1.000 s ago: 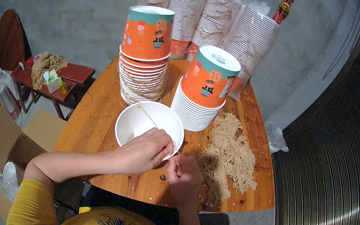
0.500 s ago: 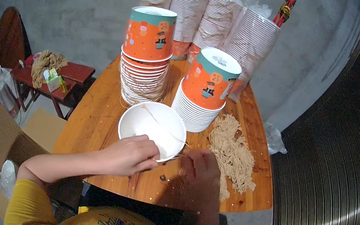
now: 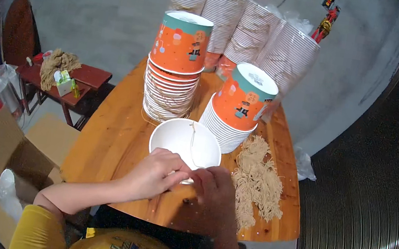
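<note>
A white-lined paper bucket (image 3: 176, 136) stands mouth-up near the table's front, with a thin tan string (image 3: 192, 141) trailing across its mouth. At its near rim my left hand (image 3: 163, 171) has thumb and fingers pinched together. Close against it, my right hand (image 3: 215, 187) is in shadow with its fingers bent and closed at the string's near end. The fingertips of both hands nearly meet, and their exact hold on the string is partly hidden. Beside my right hand lies a heap of tan strings (image 3: 258, 183).
Behind the bucket stand two upside-down stacks of orange paper buckets, the left stack (image 3: 174, 68) strung with tan strings, the right stack (image 3: 238, 107) plain. Several bagged stacks (image 3: 250, 33) line the wooden table's (image 3: 107, 146) far edge. An open carton (image 3: 8, 146) sits left; a ridged roll stands right.
My hands have come together at the bucket's near rim, the right moving left toward the other. The string now lies more lengthwise across the bucket's mouth. The whole view has shifted slightly.
</note>
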The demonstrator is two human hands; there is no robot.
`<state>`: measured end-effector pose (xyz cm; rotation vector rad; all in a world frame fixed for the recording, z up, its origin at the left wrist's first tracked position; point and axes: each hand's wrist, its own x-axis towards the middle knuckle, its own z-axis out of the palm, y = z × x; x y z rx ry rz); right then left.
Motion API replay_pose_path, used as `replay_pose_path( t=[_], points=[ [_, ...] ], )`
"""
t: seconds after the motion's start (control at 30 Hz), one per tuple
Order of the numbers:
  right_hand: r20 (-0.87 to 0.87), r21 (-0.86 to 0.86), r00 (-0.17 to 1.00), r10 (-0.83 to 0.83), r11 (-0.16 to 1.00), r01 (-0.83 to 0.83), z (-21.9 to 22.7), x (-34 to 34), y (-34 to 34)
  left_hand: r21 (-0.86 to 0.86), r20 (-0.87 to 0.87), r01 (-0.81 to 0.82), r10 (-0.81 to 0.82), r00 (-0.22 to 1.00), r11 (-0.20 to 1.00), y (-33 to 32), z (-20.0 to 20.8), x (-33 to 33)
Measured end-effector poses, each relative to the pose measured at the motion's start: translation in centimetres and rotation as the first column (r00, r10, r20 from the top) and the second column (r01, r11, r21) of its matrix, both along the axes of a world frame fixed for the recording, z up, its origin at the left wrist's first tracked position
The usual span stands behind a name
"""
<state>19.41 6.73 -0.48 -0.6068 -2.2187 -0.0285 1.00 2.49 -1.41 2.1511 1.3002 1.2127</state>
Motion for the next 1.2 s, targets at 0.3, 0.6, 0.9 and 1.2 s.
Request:
replay_pose_path(
  t=[0.3,0.6,0.9,1.2],
  points=[
    [0.001,-0.058,1.000,0.013,0.998,-0.013,1.5,-0.1,-2.1,0.079,0.041,-0.014,0.011,0.999,0.997,-0.8,-0.2,0.5],
    [0.009,0.124,0.983,-0.185,0.975,0.183,2.6,0.7,-2.9,0.228,-0.103,-0.017,0.042,0.994,0.973,-0.8,-0.4,-0.7],
    [-0.052,-0.835,0.984,0.172,0.532,-0.137,1.7,-1.0,1.4,0.255,-0.207,0.124,-0.072,0.976,0.959,1.4,6.3,-6.5],
    [-0.802,-0.567,0.590,0.088,0.200,-0.799,9.7,-13.9,10.8,0.231,0.531,-0.251,0.094,0.842,0.940,3.1,19.3,-18.9]
  ],
)
